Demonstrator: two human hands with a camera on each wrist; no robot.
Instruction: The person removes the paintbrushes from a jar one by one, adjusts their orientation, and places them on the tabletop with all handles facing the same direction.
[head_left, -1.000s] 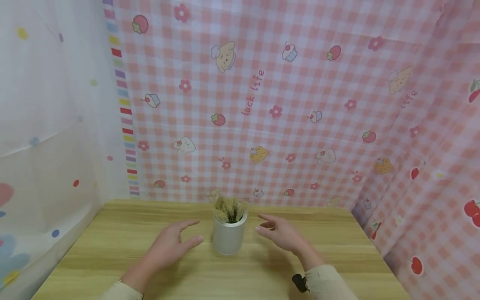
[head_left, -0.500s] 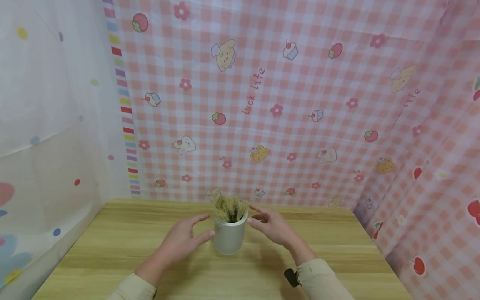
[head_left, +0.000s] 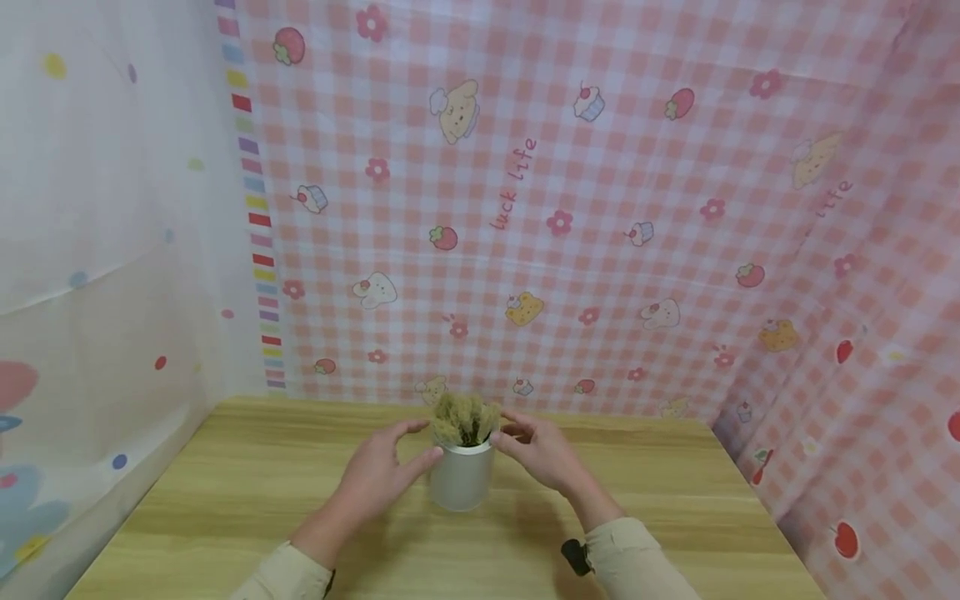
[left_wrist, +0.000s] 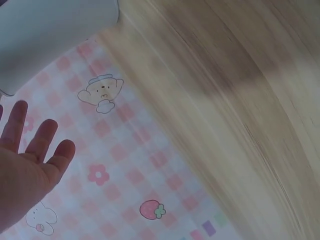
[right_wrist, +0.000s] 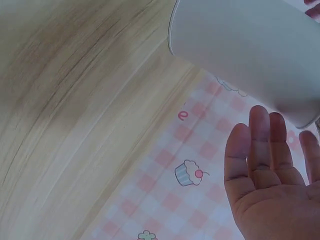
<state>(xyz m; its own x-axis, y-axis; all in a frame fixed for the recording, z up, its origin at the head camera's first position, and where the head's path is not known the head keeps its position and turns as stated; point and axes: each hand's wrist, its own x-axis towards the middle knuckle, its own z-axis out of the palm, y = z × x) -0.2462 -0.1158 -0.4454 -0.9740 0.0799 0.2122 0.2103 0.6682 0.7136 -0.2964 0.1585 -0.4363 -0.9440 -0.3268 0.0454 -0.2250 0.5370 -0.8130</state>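
A pale grey-white cylindrical pot (head_left: 461,485) stands upright on the wooden table. Dry-looking yellowish-green plant tufts (head_left: 467,419) stick out of its top. My left hand (head_left: 375,473) is at the left of the rim, thumb and index finger spread. At the right of the rim is my right hand (head_left: 546,457), its thumb tip overlapping the rim. Both wrist views show the pot wall (left_wrist: 55,37) beside extended, slightly bent fingers. In the right wrist view, the right hand (right_wrist: 275,192) has its fingertips close to the pot (right_wrist: 245,50); whether they touch is unclear.
The wood-grain table (head_left: 225,500) reaches back to a pink checked curtain (head_left: 480,275) with cartoon prints. A white dotted curtain (head_left: 112,275) hangs at the left, and more pink checked cloth (head_left: 885,400) hangs at the right. A black device (head_left: 576,557) is on the right wrist.
Both hands have moved inward from either side to the pot's rim. The pot stays in its place on the table; the head view has shifted slightly.
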